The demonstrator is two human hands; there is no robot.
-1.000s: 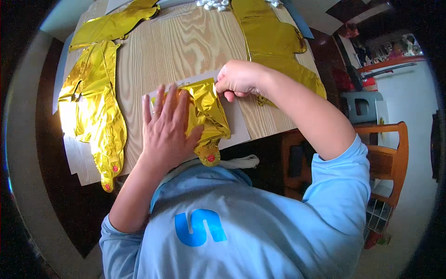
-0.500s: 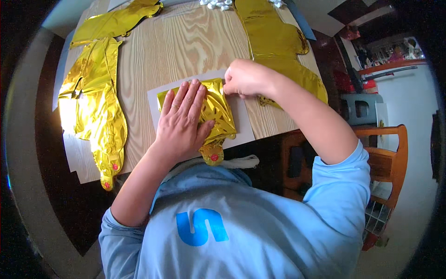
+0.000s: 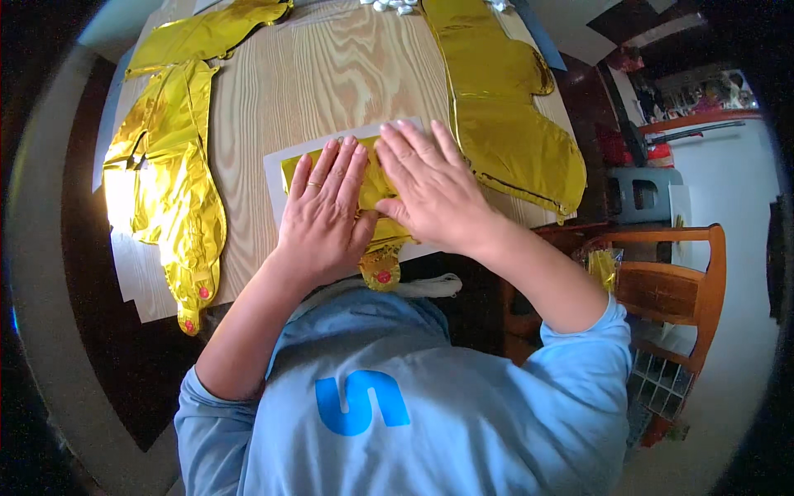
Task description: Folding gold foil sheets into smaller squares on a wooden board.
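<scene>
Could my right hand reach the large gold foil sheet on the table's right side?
Probably yes: the right hand is palm down over the folded gold foil, and the large sheet lies to its right, with nothing visible blocking.

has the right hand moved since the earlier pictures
Yes: against the wooden table, the right hand has moved toward the near edge, from beside the nearest gold foil piece to flat over it.

Gold foil (image 3: 373, 186) looks glossy and creased, the tabletop (image 3: 339, 91) wood-grained, the sheet (image 3: 276, 186) probably paper.
</scene>
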